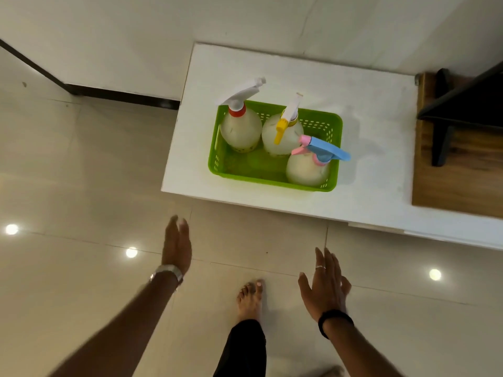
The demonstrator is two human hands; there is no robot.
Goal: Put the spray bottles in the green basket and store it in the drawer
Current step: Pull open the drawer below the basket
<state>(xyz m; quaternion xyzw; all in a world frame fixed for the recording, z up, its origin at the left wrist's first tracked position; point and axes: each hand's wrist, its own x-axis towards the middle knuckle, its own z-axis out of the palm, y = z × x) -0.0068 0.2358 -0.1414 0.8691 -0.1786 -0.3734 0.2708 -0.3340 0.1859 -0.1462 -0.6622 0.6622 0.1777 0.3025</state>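
A green basket (245, 165) stands on a low white cabinet top (375, 148). Three translucent spray bottles stand upright inside it: one with a red collar and white trigger (241, 129) at the back left, one with a yellow trigger (283, 137) in the middle, one with a pink and blue trigger (307, 167) at the front right. My left hand (177, 244) and my right hand (325, 287) hover over the floor in front of the cabinet, both empty with fingers spread, well short of the basket. No drawer front is visible from this angle.
A wooden board (460, 175) with a black metal leg (441, 142) lies on the cabinet's right end. The glossy tiled floor (81, 172) spreads left and front. My bare foot (251, 299) stands between my hands. A wall with dark skirting (122, 96) runs behind.
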